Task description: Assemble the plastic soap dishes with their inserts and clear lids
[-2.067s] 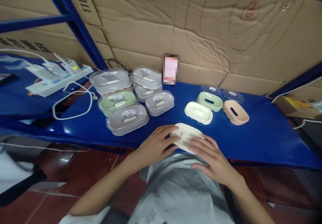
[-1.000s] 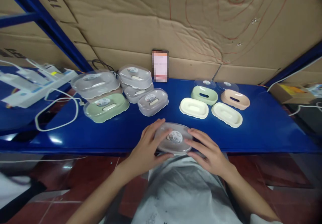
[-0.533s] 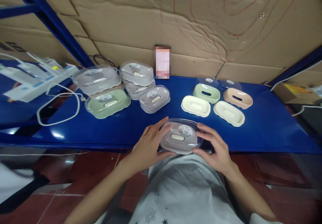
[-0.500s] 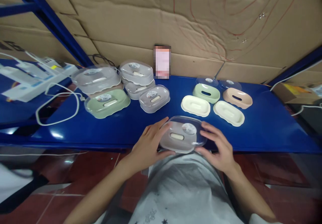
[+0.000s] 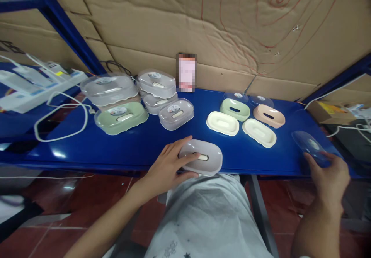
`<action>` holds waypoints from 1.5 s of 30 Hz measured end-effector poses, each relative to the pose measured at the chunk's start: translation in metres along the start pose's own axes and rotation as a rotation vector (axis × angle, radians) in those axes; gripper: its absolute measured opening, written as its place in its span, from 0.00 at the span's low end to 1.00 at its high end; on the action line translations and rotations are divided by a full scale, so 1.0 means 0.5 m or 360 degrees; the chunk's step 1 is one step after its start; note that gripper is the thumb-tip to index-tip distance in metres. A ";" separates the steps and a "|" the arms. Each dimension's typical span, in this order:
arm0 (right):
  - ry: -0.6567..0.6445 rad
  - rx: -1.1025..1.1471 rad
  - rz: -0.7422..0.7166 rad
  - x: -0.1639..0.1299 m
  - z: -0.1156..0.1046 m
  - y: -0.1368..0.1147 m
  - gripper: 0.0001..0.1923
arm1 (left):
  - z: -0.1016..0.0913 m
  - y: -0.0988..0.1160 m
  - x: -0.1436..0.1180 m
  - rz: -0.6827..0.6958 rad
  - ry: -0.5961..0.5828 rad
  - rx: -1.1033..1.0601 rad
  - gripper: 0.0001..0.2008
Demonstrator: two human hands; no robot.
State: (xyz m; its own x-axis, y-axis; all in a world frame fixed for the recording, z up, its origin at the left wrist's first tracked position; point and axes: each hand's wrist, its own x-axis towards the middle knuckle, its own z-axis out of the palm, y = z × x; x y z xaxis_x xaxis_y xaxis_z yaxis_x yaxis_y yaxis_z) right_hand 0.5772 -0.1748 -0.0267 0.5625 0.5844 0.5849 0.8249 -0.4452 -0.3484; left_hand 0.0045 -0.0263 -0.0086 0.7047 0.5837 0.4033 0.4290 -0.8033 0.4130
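Note:
My left hand (image 5: 169, 163) grips the left end of a grey soap dish (image 5: 214, 153) at the front edge of the table, thumb inside it by the pale strip in its slot. Far to the right, my right hand (image 5: 330, 175) pinches the near end of a clear lid (image 5: 305, 142) with a round label, low over the table. Beyond the dish lie two cream inner trays (image 5: 222, 123) (image 5: 259, 133), a green dish body (image 5: 234, 109) and a peach dish body (image 5: 269, 116). Two clear lids (image 5: 235, 95) (image 5: 261, 100) rest behind those bodies.
Lidded soap dishes, one green (image 5: 121, 119) and several grey (image 5: 176, 115), are grouped at the left, some stacked. A phone-like screen (image 5: 187, 72), blurred out, leans on the cardboard (image 5: 150, 26). A power strip (image 5: 43, 92) and white cable (image 5: 60, 137) lie at far left.
The clear lid has come off the grey soap dish and moved far right in my right hand. My left hand stays on the dish, its thumb now inside.

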 end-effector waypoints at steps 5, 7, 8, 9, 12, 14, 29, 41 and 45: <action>-0.0080 -0.0019 -0.0188 0.050 0.038 -0.145 0.29 | 0.000 0.004 0.000 -0.0050 0.0009 0.0004 0.22; 0.0009 0.0187 -0.0468 0.023 0.039 -0.244 0.27 | 0.001 0.006 0.000 -0.0099 0.0015 0.0002 0.21; -0.0063 0.0357 -0.0619 -0.004 0.037 -0.297 0.25 | 0.000 0.006 0.000 -0.0119 0.0021 0.0001 0.21; -0.0181 0.0535 -0.0775 -0.037 0.035 -0.350 0.24 | 0.000 0.006 -0.001 -0.0130 0.0029 -0.0001 0.21; -0.0865 0.0734 -0.1515 -0.144 0.032 -0.491 0.34 | -0.001 0.003 -0.001 -0.0122 0.0056 -0.0019 0.21; -0.0978 0.0828 -0.1694 -0.191 0.034 -0.553 0.33 | -0.001 0.001 -0.001 -0.0112 0.0073 -0.0030 0.20; -0.0409 0.1102 -0.1109 -0.187 -0.006 -0.475 0.23 | 0.019 -0.003 -0.002 -0.0151 0.0029 0.0048 0.39; 0.0364 -0.0191 -0.0078 -0.087 -0.051 -0.006 0.27 | 0.021 -0.003 -0.002 -0.0034 0.0075 0.0181 0.23; 0.0151 -0.0140 -0.0148 -0.008 0.022 -0.020 0.26 | 0.020 -0.001 -0.002 -0.0089 0.0028 0.0145 0.24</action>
State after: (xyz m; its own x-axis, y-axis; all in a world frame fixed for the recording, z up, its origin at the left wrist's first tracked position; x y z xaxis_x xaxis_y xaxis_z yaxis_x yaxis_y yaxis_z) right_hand 0.5673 -0.1655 -0.0336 0.4725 0.5610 0.6797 0.8627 -0.4521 -0.2266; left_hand 0.0092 -0.0275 -0.0173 0.6683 0.6295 0.3964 0.5177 -0.7762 0.3597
